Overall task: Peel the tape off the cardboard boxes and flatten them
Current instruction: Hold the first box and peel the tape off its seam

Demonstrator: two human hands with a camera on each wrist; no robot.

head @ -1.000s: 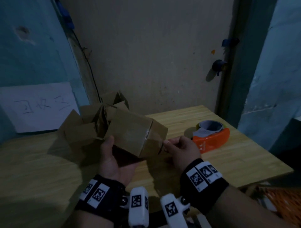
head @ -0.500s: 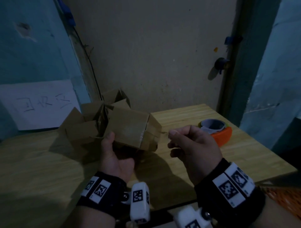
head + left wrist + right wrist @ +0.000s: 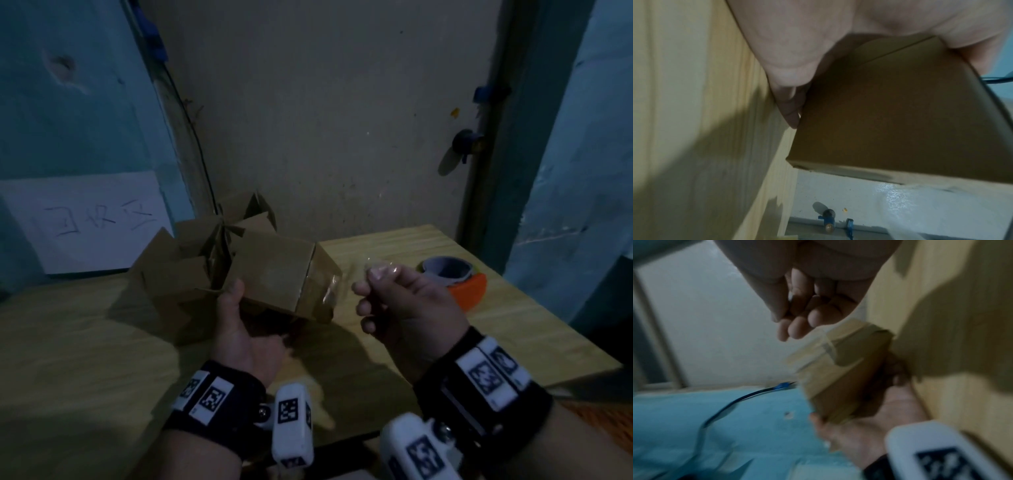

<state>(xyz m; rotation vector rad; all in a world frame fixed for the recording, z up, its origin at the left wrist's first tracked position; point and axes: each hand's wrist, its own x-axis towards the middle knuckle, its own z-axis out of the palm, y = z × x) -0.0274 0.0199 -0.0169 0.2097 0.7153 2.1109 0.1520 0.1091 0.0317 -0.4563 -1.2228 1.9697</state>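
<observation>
A small closed cardboard box (image 3: 274, 274) is held up over the wooden table by my left hand (image 3: 239, 329), thumb on its near side and fingers underneath; the left wrist view shows its underside (image 3: 900, 113). Clear tape (image 3: 329, 294) runs over its right end and stretches off to my right hand (image 3: 380, 287), which pinches the peeled end between thumb and forefinger to the right of the box. In the right wrist view the curled fingers (image 3: 797, 324) hover above the taped box end (image 3: 828, 350).
Opened cardboard boxes (image 3: 185, 263) with raised flaps stand behind and to the left of the held box. An orange tape dispenser (image 3: 455, 281) sits at the right of the table (image 3: 85, 342). A white paper sign (image 3: 85, 222) leans on the blue wall.
My right hand has pulled away from the box's right end, up and to the right, drawing the tape off. The left hand has tilted and kept hold of the box.
</observation>
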